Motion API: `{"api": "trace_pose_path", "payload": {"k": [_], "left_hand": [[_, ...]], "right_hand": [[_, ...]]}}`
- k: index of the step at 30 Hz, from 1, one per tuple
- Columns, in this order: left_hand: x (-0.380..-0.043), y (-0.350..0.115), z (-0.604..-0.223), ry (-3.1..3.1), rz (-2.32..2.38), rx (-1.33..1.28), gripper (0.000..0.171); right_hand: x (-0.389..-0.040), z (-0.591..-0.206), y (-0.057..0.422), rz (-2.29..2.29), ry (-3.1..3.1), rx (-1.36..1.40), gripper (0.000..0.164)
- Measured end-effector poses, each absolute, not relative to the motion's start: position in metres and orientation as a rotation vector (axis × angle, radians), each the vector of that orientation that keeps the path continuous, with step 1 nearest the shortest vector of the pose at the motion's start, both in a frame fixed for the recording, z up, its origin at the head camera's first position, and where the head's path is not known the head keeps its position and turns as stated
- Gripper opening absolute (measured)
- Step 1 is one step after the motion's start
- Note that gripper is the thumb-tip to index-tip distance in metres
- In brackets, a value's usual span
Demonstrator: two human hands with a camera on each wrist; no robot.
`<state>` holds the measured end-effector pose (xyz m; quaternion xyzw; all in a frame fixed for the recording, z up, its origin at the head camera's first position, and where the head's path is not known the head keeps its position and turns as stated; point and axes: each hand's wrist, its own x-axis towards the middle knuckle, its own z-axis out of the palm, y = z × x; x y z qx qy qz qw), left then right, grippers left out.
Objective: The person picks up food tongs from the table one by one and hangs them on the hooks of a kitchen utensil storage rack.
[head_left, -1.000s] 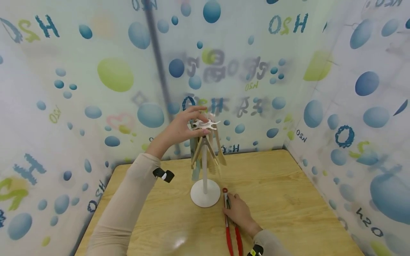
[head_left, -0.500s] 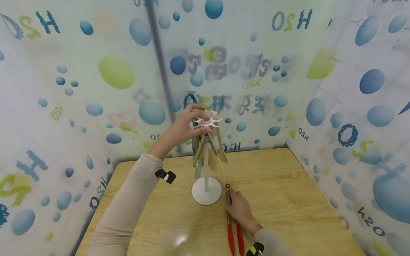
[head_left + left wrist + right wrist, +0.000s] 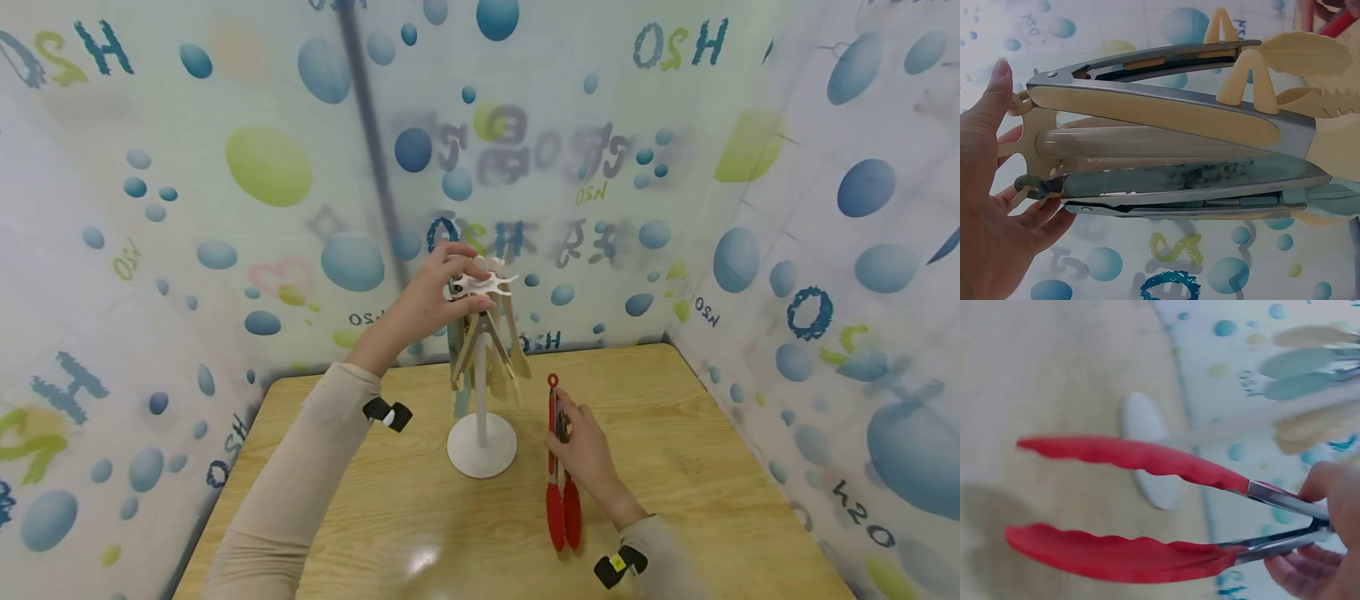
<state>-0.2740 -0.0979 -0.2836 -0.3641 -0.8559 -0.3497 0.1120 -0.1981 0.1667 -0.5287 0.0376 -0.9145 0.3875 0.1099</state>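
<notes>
Fingers and thumb of my left hand (image 3: 431,296) hold the hooked top (image 3: 491,283) of a white utensil stand (image 3: 482,462). From its hooks hang cream-handled tongs (image 3: 1154,115), green tongs (image 3: 1185,182) and other beige utensils, partly hidden behind each other. My right hand (image 3: 592,454) grips red-tipped tongs (image 3: 555,512) by their metal upper part, to the right of the stand. Their ring points up and away, and the two red heads stand apart in the right wrist view. They appear raised off the table, with a shadow beneath them in that view.
The stand's round base rests on a light wood table (image 3: 675,467). Walls covered in a bubble-printed sheet (image 3: 277,167) close off the back and both sides. The table's far edge lies a little behind the stand.
My right hand has raised the red tongs from the table and moved them forward and slightly right. My left hand stays at the stand's top.
</notes>
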Motion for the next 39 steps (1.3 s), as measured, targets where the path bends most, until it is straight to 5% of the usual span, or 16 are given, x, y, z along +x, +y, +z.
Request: {"api": "trace_pose_path", "payload": {"k": [22,39], "left_hand": [[-0.271,-0.092,-0.289,-2.459,-1.062,-1.016,0.036],[-0.271,-0.09,-0.291,-2.449,-1.013,-1.027,0.032]], "right_hand": [[-0.235,-0.387,0.189,0.911,-2.254,0.806,0.071],[-0.249,-0.367,0.183,0.939,-2.292,0.918,0.067]]}}
